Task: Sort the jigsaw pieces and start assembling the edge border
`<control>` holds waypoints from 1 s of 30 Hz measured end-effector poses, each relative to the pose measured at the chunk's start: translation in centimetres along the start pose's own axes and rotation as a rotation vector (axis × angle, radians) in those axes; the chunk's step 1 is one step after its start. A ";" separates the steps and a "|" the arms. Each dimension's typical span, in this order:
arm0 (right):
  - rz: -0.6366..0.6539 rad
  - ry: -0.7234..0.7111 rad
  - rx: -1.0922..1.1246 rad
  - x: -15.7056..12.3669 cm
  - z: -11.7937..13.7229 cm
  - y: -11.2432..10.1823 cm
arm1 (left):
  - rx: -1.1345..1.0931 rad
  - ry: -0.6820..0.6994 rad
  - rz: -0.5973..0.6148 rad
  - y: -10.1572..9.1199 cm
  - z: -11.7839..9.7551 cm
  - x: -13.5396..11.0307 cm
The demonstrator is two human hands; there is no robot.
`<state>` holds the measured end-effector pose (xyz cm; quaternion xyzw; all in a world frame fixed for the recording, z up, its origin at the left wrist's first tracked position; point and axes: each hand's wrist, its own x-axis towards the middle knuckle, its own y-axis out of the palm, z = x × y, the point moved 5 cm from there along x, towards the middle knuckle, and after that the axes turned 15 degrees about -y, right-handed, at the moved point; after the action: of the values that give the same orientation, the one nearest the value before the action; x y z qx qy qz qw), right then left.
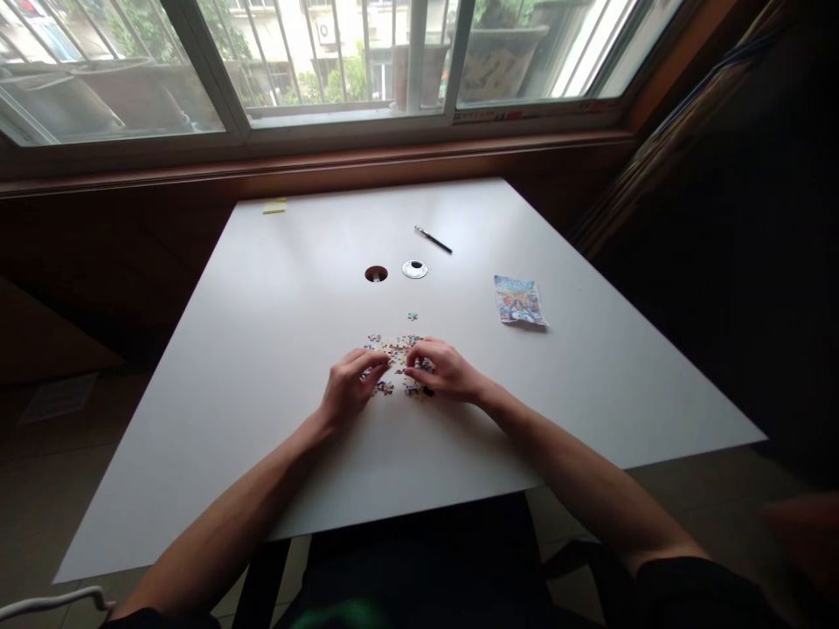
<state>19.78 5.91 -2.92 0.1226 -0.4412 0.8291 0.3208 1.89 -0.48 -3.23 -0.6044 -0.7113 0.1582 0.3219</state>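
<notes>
A small heap of colourful jigsaw puzzle pieces (398, 342) lies spread on the white table between my two hands. My left hand (352, 383) is at the left side of the heap, thumb and fingertips drawn together. On the right side, my right hand (449, 371) curls over more pieces, its thumb close to its index finger. Whether a piece sits in either pinch is too small to make out. Both hands hide part of the heap. One loose puzzle piece (412, 316) lies apart, just beyond the pile.
The white table (262, 306) stands before a barred window (341, 61). A crumpled printed packet (520, 300) lies to the right, a pen (433, 239) farther back. Near the middle are a round cable hole (376, 274) and a silvery disc (415, 269). Yellow sticky notes (274, 206) lie at the far left.
</notes>
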 end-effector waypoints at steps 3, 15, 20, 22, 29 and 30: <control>-0.007 0.084 0.088 -0.3 -0.9 -0.8 | -0.060 -0.082 -0.057 -1.4 1.3 0.4; 0.119 -0.027 -0.211 -1.1 -2.2 -0.9 | 0.235 0.022 0.102 -0.6 1.7 1.5; -0.010 0.009 -0.114 -0.4 -2.2 -0.1 | -0.014 -0.120 0.023 -1.2 3.0 1.9; -0.055 0.025 -0.098 -0.2 -2.1 -0.4 | -0.122 -0.188 -0.030 -1.6 3.7 2.1; -0.254 0.176 -0.007 -0.5 -2.7 -1.9 | -0.279 -0.252 -0.134 -2.2 5.3 2.2; -0.267 0.205 0.037 -0.7 -3.0 -1.9 | -0.291 -0.254 -0.132 -2.1 5.3 2.2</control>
<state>21.72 8.80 -3.76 0.1005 -0.3707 0.7952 0.4691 -3.31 2.02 -5.28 -0.5719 -0.7996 0.1070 0.1486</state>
